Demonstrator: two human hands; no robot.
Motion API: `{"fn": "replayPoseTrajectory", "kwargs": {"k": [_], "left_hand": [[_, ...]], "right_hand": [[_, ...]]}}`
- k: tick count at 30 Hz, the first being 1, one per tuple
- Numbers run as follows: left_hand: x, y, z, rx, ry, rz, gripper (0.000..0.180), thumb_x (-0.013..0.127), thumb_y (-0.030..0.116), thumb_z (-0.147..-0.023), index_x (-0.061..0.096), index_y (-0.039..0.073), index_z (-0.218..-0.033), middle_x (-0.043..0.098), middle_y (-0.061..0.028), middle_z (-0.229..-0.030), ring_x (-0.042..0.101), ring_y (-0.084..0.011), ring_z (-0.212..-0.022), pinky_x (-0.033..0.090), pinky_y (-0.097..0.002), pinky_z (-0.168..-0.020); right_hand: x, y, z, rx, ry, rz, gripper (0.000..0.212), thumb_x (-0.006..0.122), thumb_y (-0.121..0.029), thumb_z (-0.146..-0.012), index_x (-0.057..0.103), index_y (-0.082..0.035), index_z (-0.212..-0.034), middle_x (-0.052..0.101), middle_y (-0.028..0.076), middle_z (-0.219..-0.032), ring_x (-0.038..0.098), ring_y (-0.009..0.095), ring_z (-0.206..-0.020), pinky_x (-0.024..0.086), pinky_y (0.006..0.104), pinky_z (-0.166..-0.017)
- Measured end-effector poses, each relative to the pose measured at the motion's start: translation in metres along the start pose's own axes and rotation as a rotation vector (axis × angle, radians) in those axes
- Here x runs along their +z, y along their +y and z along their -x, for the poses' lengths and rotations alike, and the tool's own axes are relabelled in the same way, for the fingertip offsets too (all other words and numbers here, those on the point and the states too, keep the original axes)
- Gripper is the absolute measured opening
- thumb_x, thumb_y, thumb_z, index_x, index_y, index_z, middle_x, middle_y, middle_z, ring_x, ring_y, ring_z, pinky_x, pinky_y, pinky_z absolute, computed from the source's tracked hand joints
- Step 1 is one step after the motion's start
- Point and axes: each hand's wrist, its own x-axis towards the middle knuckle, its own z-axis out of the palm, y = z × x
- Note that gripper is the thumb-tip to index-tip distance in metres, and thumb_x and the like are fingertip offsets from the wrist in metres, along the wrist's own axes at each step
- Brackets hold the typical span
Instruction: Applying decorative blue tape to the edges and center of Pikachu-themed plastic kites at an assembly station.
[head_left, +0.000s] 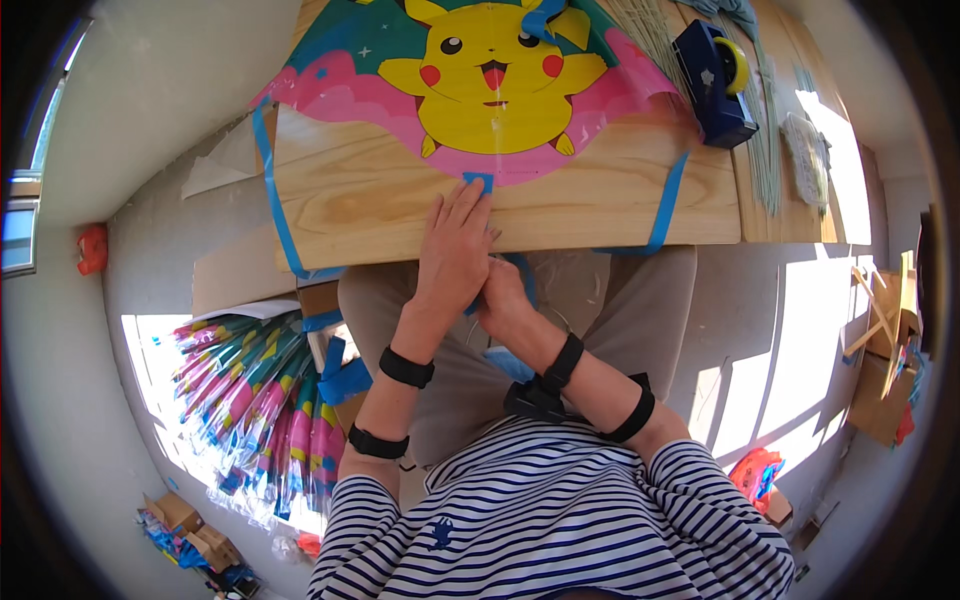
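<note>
A plastic kite sheet [590, 120] lies on the wooden table, pink and green with a yellow cartoon figure. At its lower tip sits a small blue tab [480, 181]. My left hand [457, 250] rests over the table's front edge, fingers stretched out, with the fingertips touching that tab. Just below the edge, my right hand [503, 293] is closed next to my left palm. Its fingers are partly hidden, and I cannot make out what they hold. Blue ribbons hang from the sheet's left corner [272, 190] and from its right side [670, 200].
A dark blue tape dispenser [712, 85] stands at the table's right, beside thin pale rods [765, 150] and a clear plastic box [805, 160]. Many folded printed sheets in clear film [265, 400] are piled at my left. Cardboard boxes [880, 370] stand far right.
</note>
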Motion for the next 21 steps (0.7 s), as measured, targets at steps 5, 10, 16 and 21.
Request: {"fn": "replayPoseTrajectory", "kwargs": {"k": [5, 10, 16, 21], "left_hand": [[0.003, -0.005, -0.004, 0.014, -0.028, -0.011, 0.042, 0.063, 0.01, -0.088, 0.057, -0.005, -0.127, 0.051, -0.0174, -0.142, 0.043, -0.0348, -0.136, 0.03, -0.0505, -0.115], [0.004, -0.007, -0.004, 0.014, -0.024, -0.017, 0.042, 0.064, 0.011, -0.088, 0.057, -0.004, -0.127, 0.052, -0.0175, -0.14, 0.044, -0.035, -0.136, 0.03, -0.0507, -0.115], [0.01, -0.009, -0.006, 0.024, -0.01, -0.042, 0.042, 0.065, 0.013, -0.088, 0.058, -0.003, -0.126, 0.054, -0.0172, -0.138, 0.045, -0.0348, -0.134, 0.031, -0.0505, -0.114], [0.004, -0.002, -0.011, 0.02, -0.033, -0.064, 0.041, 0.064, 0.011, -0.088, 0.058, -0.002, -0.126, 0.054, -0.0158, -0.134, 0.047, -0.0345, -0.13, 0.031, -0.0507, -0.114]], "right_hand": [[-0.006, 0.002, -0.007, -0.028, -0.011, -0.025, 0.021, 0.052, -0.016, -0.101, 0.067, -0.001, -0.103, 0.068, 0.008, -0.101, 0.066, 0.017, -0.087, 0.054, 0.033, -0.072], [-0.005, -0.002, -0.003, -0.021, -0.039, 0.012, 0.019, 0.052, -0.013, -0.099, 0.065, -0.001, -0.107, 0.069, 0.007, -0.105, 0.066, 0.017, -0.093, 0.053, 0.0336, -0.08], [-0.006, -0.006, -0.002, -0.02, -0.031, 0.024, 0.02, 0.052, -0.012, -0.099, 0.066, -0.001, -0.108, 0.069, 0.007, -0.106, 0.065, 0.016, -0.095, 0.053, 0.0331, -0.081], [-0.02, -0.004, -0.01, -0.045, -0.067, 0.158, 0.02, 0.055, -0.013, -0.098, 0.067, 0.0, -0.107, 0.07, 0.007, -0.101, 0.067, 0.017, -0.087, 0.053, 0.0344, -0.076]]}}
